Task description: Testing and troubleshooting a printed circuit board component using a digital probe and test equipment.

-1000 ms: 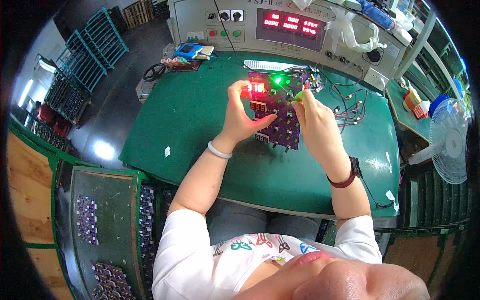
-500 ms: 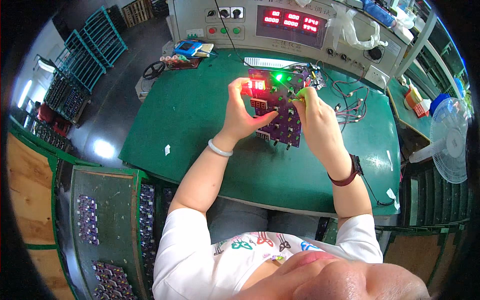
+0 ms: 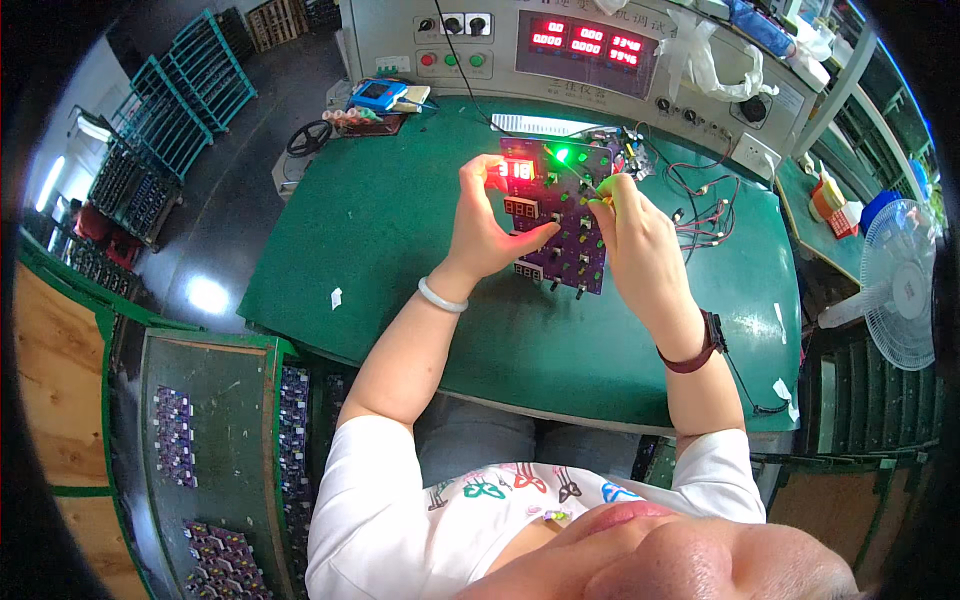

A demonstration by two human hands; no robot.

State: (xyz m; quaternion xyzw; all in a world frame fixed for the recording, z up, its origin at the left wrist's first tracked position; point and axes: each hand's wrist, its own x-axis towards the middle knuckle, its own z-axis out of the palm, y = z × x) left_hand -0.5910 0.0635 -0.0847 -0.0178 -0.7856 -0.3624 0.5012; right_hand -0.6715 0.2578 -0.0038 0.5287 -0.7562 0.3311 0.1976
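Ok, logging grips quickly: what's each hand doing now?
Left hand: holding the purple circuit board by its left side.
Right hand: closed near its right edge; on what, can't be told.

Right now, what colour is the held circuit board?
The circuit board is purple, best seen in the head view.

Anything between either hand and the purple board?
Left hand: nothing visible; it grips the purple board at its left side. Right hand: a thin tool, seemingly pinched in it, slants across the board's upper face.

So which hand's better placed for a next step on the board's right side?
Right, I'd judge: the right hand is at the upper right of the purple circuit board, while the left hand grips its left side.
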